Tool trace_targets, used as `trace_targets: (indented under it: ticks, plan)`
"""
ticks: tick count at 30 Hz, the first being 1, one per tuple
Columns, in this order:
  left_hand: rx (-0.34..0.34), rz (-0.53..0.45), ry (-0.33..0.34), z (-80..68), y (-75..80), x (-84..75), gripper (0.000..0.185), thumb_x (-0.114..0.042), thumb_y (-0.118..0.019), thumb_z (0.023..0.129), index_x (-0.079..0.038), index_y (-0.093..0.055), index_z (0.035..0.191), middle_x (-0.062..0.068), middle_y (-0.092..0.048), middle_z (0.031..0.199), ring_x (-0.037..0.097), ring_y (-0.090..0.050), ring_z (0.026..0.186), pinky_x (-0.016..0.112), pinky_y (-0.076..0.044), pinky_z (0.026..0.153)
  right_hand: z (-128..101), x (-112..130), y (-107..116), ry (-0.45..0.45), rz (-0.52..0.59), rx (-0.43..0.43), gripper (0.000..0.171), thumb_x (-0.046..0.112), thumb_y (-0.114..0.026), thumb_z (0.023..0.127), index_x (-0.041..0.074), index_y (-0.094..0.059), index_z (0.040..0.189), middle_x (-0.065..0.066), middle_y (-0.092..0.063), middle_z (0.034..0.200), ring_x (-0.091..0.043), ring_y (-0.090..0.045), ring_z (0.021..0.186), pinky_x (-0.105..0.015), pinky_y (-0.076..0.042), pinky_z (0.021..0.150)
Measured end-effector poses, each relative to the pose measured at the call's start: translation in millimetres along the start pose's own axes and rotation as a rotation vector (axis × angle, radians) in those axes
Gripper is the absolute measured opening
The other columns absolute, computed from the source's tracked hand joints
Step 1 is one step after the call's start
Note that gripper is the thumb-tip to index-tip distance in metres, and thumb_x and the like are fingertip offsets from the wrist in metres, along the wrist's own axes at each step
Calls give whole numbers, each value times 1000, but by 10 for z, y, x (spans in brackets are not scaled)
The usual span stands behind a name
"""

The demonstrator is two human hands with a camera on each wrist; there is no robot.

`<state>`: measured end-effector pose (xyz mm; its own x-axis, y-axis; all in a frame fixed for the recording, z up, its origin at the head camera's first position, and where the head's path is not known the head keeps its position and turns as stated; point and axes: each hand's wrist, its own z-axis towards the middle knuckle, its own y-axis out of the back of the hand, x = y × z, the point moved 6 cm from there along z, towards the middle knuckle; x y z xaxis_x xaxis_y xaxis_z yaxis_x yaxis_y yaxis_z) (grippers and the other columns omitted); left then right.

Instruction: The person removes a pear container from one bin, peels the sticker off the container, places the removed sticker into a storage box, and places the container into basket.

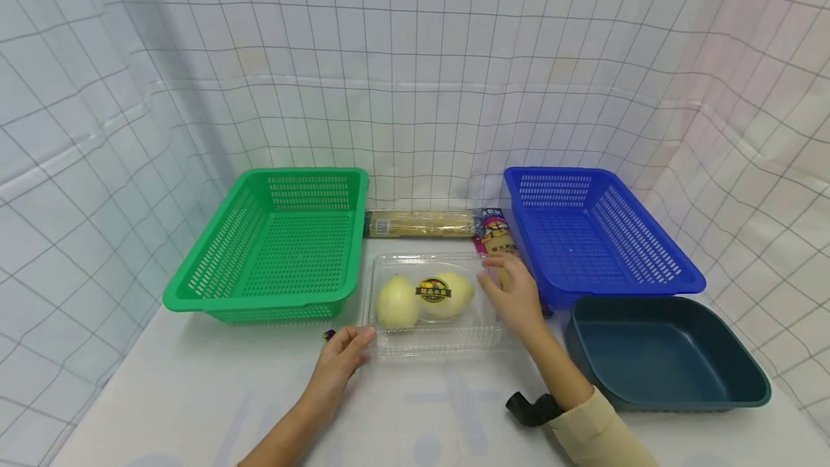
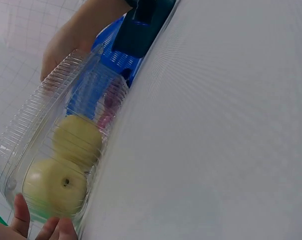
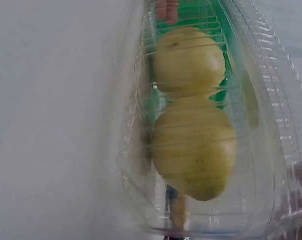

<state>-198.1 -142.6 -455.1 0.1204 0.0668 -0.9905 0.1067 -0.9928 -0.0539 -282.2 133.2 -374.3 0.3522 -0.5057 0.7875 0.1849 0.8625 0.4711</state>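
Observation:
A clear plastic clamshell box point(image 1: 436, 341) lies on the white table, its lid over two pale yellow pears point(image 1: 398, 303). An oval black-and-gold label point(image 1: 433, 290) is on the lid. At the box's near left corner, my left hand point(image 1: 338, 359) holds the edge between thumb and fingers; in the left wrist view its fingertips point(image 2: 67, 229) are against the box end. My right hand point(image 1: 515, 298) pinches the rim near the far right corner, thumb and forefinger close together. Part of that grip is hidden behind the lid in the left wrist view.
A green basket point(image 1: 266, 301) stands left, a blue basket point(image 1: 609, 287) right, with a dark teal tub point(image 1: 668, 402) in front. Behind the box lies a pack of spaghetti point(image 1: 428, 223); a purple pasta packet point(image 1: 496, 225) leans beside the blue basket. A small dark item point(image 1: 329, 335) is partly hidden by my left hand.

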Motion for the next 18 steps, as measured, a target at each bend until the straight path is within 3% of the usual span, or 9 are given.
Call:
trace_targets:
  ticks: [3,6,11,18]
  plan:
    - [-6,4,1,0,3,4,17,-17,-57,98,0,-54,98,4,-55,99,14,-51,90,27,-48,81,-32,123,-42,100,-61,8,21,8,-72,86,-4,-68,103,-19,-60,124,-37,-51,121,-54,-37,103]
    - [-5,5,4,2,0,5,16,-16,-56,99,-1,-54,97,4,-55,99,14,-51,91,27,-48,81,-56,195,-98,136,-98,30,18,8,-72,85,-4,-69,99,-17,-61,120,-36,-52,119,-53,-38,102]
    - [-5,7,12,0,-1,9,18,-17,-56,99,0,-53,95,3,-54,99,15,-50,91,27,-47,82,-87,315,-174,179,-180,59,10,8,-75,84,1,-71,90,-11,-63,104,-34,-55,111,-51,-40,100]
    - [-8,10,13,-15,1,-7,17,-17,-57,98,-1,-54,92,1,-53,96,14,-49,87,26,-46,80,-100,432,-274,165,-326,77,7,12,-76,82,7,-72,80,-1,-56,82,-23,-54,85,-44,-43,79]
